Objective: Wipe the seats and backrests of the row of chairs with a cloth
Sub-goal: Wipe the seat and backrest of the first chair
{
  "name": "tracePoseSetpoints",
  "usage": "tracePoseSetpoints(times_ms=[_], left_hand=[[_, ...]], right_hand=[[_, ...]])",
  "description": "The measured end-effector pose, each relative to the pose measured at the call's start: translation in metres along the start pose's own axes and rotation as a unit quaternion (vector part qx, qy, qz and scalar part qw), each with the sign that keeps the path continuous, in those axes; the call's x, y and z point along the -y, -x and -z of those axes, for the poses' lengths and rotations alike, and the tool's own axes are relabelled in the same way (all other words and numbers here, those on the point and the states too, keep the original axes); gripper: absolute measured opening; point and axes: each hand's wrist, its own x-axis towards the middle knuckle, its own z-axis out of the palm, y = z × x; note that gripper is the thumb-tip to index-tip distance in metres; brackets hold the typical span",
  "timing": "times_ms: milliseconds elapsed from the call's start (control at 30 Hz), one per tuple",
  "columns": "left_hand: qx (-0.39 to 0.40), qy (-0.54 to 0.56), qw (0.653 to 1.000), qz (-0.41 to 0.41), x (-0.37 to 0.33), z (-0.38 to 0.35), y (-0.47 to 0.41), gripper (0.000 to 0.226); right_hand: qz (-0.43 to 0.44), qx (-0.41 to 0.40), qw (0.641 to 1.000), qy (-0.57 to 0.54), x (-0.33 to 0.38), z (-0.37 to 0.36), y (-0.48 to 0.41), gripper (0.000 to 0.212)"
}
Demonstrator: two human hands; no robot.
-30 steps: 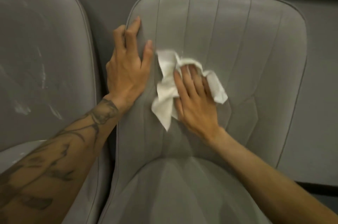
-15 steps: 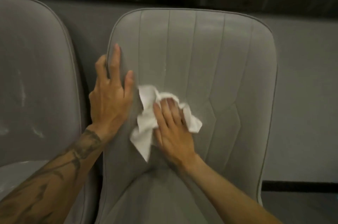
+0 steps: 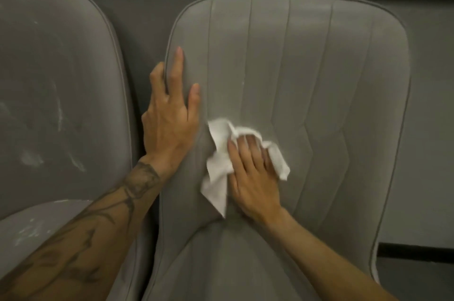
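1. Pressing the white cloth (image 3: 218, 173) flat against the lower left part of the right chair's backrest (image 3: 319, 67), the right hand (image 3: 253, 178) has its fingers straight on top of it.
2. The left hand (image 3: 169, 119) lies open along that backrest's left edge, fingers extended, apparently bracing it.
3. This backrest looks mid-wipe, and its seat (image 3: 221, 264), nearer the camera, probably awaits its turn.
4. The left chair (image 3: 61, 79) shows pale smears on both backrest and seat, so it likely remains to be wiped.

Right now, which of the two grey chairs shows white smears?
The left chair: pale streaks mark its backrest and seat. The right chair, where the right hand presses the cloth, looks almost unmarked.
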Motion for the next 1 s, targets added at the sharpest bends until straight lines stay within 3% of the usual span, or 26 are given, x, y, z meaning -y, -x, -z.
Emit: tracePoseSetpoints(times_ms=[67, 167, 333, 400, 533, 633, 800, 1000], left_hand=[[-0.004, 0.0, 1.0, -0.005, 0.001, 0.0, 0.0, 0.059], [-0.001, 0.009, 1.0, 0.003, 0.001, 0.0, 0.001, 0.058], [0.007, 0.048, 0.999, 0.009, 0.001, 0.002, -0.001, 0.06], [0.019, 0.064, 0.998, 0.008, 0.005, 0.003, 0.002, 0.061], [0.029, 0.087, 0.996, 0.006, 0.012, 0.001, 0.013, 0.062], [0.03, 0.091, 0.995, 0.02, 0.013, 0.001, 0.014, 0.061], [0.027, 0.087, 0.996, 0.021, 0.013, 0.0, 0.014, 0.058], [0.002, 0.106, 0.994, 0.021, 0.014, -0.001, 0.014, 0.055]], right_hand=[[0.037, 0.046, 0.998, 0.005, -0.007, -0.001, 0.031, 0.071], [0.054, 0.022, 0.998, 0.027, -0.02, 0.01, 0.002, 0.07], [-0.071, -0.099, 0.992, -0.015, 0.005, 0.007, -0.066, 0.063], [-0.051, -0.063, 0.995, -0.049, 0.027, -0.011, -0.025, 0.066], [0.044, 0.092, 0.992, -0.071, 0.029, -0.028, 0.065, 0.072], [0.072, 0.116, 0.988, -0.072, 0.018, -0.02, 0.057, 0.064], [-0.003, -0.021, 1.0, 0.007, -0.003, 0.023, -0.052, 0.066], [-0.1, -0.176, 0.979, 0.022, -0.02, 0.066, -0.188, 0.056]])
